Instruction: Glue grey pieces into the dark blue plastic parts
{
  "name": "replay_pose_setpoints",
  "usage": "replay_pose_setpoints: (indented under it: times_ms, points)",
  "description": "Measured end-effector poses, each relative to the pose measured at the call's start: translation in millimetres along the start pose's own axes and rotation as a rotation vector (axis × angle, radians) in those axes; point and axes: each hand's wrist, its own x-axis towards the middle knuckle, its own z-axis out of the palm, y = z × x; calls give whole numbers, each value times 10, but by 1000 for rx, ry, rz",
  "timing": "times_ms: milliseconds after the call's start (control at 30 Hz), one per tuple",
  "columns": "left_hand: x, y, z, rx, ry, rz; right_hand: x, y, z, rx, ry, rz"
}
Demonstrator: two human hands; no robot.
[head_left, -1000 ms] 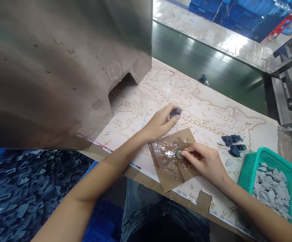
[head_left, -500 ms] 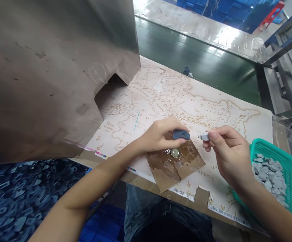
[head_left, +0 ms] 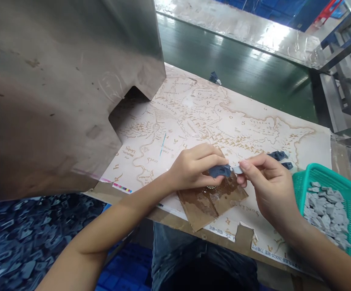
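Two hands work just above the wet cardboard square [head_left: 224, 210]. The left hand [head_left: 193, 167] grips a dark blue piece [head_left: 219, 171] between thumb and fingers; the right hand [head_left: 269, 188] pinches a small grey piece [head_left: 236, 169], which appears to touch the blue one. Whether they are joined cannot be told. Beyond the square, two dark pieces [head_left: 277, 155] lie on the map sheet [head_left: 224, 117]. Right of it, a green basket [head_left: 305, 180] holds many grey pieces [head_left: 325, 214]; far left, below the table edge, lies a large heap of dark pieces [head_left: 26, 242]. Much loose stock is left.

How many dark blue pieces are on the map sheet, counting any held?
4 dark blue pieces: one pinched in the left hand, two on the map sheet beyond the right hand, one at its far edge. Hands may hide more.
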Motion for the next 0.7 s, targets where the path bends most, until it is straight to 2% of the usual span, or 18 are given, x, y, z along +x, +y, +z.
replay_pose_setpoints:
  times_ms: [100, 433, 700]
  points:
    - [0, -4, 7, 1, 43, 45, -4, 4, 4, 0, 0, -23]
    - [-27, 0, 52, 112, 65, 118, -33, 17, 27, -169, 17, -160]
    - [-52, -44, 64, 157, 35, 192, 22, 92, -12, -143, -121, -123]
